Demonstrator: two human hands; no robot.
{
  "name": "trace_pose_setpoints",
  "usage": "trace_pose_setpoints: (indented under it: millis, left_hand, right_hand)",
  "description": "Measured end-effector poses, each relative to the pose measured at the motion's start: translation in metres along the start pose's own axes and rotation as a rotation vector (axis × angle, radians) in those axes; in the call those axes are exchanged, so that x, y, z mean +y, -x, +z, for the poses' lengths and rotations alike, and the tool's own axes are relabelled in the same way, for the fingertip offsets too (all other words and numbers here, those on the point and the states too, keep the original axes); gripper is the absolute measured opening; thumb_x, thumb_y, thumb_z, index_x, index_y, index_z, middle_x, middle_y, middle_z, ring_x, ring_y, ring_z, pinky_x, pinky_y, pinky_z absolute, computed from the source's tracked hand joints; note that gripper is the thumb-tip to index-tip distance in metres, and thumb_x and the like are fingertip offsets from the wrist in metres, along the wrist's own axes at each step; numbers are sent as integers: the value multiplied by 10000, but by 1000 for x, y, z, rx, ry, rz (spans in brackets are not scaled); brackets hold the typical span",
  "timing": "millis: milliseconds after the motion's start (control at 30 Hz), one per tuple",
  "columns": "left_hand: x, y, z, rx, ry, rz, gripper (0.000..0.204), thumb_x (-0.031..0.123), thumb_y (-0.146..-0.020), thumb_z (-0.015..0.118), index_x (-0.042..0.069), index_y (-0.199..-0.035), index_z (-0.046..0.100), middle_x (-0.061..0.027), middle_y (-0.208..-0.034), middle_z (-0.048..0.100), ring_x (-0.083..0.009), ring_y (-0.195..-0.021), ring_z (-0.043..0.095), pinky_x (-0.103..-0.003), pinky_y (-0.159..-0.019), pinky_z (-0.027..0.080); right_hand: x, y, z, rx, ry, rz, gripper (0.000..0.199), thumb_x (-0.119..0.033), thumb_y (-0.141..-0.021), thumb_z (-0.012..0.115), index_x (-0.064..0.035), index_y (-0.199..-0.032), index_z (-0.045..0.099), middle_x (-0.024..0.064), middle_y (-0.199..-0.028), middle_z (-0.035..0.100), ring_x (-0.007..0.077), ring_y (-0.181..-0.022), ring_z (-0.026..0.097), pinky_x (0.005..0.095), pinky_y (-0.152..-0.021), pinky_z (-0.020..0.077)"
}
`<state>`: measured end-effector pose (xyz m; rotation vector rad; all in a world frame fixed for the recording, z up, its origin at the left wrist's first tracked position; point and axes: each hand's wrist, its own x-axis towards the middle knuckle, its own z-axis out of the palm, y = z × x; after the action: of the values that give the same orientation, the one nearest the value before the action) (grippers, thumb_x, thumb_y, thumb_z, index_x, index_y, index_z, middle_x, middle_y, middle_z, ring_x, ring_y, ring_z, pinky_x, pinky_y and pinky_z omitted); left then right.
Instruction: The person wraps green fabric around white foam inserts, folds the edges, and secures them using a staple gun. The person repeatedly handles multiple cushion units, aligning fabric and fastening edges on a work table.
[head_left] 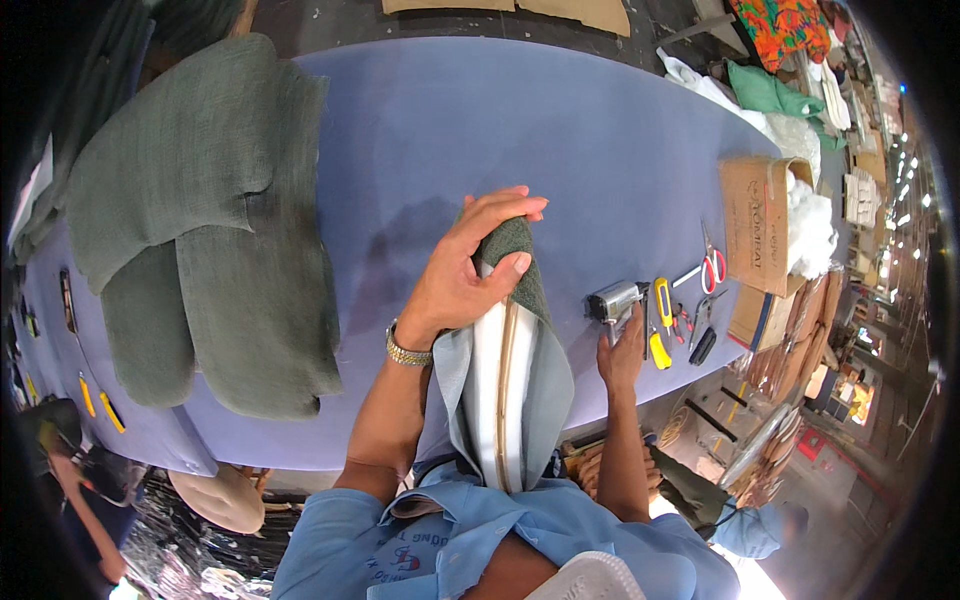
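My left hand (470, 265), a watch on its wrist, is closed over the far end of a long padded piece (488, 385). Dark green fabric (515, 238) is folded over that end under my fingers and thumb. White padding and a narrow brown strip show down the piece's middle, with grey-green fabric flaps on both sides; its near end rests against my body. To the right, my right hand (622, 352) is closed around the handle of a silver staple gun (614, 299) on the blue table; my fingers partly hide the handle.
Dark green padded cushions (215, 190) lie on the left of the blue table (420, 110). Right of the staple gun lie a yellow cutter (663, 302), red-handled scissors (713, 272) and pliers (702, 315). A cardboard box (755, 220) with white stuffing stands at the right edge.
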<state>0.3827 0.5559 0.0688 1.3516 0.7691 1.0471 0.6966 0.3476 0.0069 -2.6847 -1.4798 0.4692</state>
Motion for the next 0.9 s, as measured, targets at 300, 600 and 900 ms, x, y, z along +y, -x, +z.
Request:
trace_pose_setpoints:
  millis: [300,600,900]
  left_hand:
    - [-9,3,9,17,15,19,574,94,-862,645,75,-1431,577,-101,-1303,637,-278,-1326,543,-565,-1245,146]
    - [-7,2,9,8,-5,4,645,143,-815,656,93,-1452,567,-109,-1319,627,-267,-1309,563,-590,-1252,99]
    - [-8,2,6,9,-8,6,703,87,-749,648,125,-1448,576,-89,-1312,627,-266,-1302,569,-611,-1252,97]
  right_hand:
    - [-27,-29,-75,-159,-537,4,663,-35,-822,738,-29,-1453,534,100,-970,712,184,-891,673,325,-785,546]
    - [-187,-42,-192,-318,-414,-699,678,-61,-755,814,-25,-1402,618,129,-1152,722,227,-991,694,336,-881,531]
    - [-211,-47,-193,-454,-410,-771,695,-131,-710,821,-6,-1368,636,157,-1189,716,263,-973,699,349,-864,523]
